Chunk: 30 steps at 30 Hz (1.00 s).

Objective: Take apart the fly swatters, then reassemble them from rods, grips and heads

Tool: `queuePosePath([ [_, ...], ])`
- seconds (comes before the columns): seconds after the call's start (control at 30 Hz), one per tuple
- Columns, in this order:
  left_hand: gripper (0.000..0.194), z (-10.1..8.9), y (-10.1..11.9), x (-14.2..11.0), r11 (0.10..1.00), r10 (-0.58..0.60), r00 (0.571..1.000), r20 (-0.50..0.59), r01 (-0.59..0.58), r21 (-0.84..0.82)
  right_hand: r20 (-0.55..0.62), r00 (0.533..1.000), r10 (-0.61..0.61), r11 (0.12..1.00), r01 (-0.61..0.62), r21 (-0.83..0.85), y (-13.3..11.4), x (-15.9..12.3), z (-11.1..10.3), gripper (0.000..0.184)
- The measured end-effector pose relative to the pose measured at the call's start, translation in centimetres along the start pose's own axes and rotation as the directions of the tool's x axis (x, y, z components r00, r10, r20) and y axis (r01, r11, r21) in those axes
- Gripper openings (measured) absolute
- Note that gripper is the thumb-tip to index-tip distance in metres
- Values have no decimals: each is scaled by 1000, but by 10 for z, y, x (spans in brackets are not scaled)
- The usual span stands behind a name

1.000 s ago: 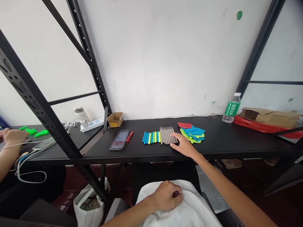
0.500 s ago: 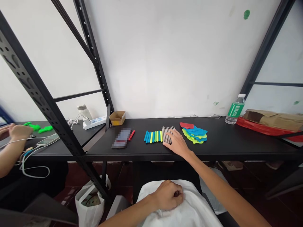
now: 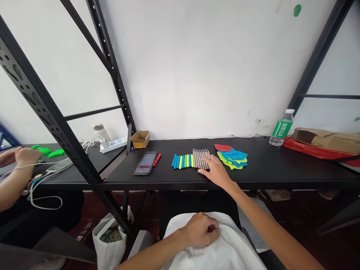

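My right hand (image 3: 218, 171) reaches over the table with its fingers spread. Its fingertips rest at the right end of a row of thin silvery metal rods (image 3: 198, 159), covering part of them. To the left of the rods, a row of short blue and yellow-green plastic handles (image 3: 182, 161) lies side by side. A loose pile of flat blue, yellow-green and red mesh pieces, like fly-swatter heads (image 3: 235, 155), lies just beyond my right hand. Down on my lap, my left hand (image 3: 201, 229) rests on white cloth, curled into a loose fist with nothing visible in it.
On the black table (image 3: 267, 168) are a pixelated phone-like object (image 3: 145, 164), a red stick (image 3: 157, 159), a small cardboard box (image 3: 140, 139), and a water bottle (image 3: 282, 128). Brown packaging (image 3: 323, 141) lies right. Another person's hands (image 3: 21, 155) work left, beyond a metal post (image 3: 56, 116).
My right hand has slid slightly to the right along the metal rods, uncovering more of them. My left hand stays on my lap. The view has shifted a little.
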<state>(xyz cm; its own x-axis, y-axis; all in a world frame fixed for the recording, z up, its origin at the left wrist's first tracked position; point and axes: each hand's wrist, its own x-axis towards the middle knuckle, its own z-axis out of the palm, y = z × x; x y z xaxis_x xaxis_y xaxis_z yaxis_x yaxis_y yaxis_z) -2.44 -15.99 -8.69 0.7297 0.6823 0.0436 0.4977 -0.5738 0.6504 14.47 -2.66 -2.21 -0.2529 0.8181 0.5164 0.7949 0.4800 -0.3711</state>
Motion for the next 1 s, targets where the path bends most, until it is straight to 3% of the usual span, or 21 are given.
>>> queuePosePath([
  [0.27, 14, -1, 3, 0, 1000, -12, 1000, 5, 12, 5, -59, 997, 58, 998, -59, -17, 9, 0, 7, 46],
  [0.77, 13, -3, 6, 0, 1000, -22, 1000, 8, 22, 15, 0, 991, 135, 988, -134, 75, 13, 2, 1, 47],
  [1.0, 13, -1, 3, 1, 1000, -11, 1000, -13, 10, -18, 115, 993, 14, 970, -42, 238, 27, 2, -17, 48],
])
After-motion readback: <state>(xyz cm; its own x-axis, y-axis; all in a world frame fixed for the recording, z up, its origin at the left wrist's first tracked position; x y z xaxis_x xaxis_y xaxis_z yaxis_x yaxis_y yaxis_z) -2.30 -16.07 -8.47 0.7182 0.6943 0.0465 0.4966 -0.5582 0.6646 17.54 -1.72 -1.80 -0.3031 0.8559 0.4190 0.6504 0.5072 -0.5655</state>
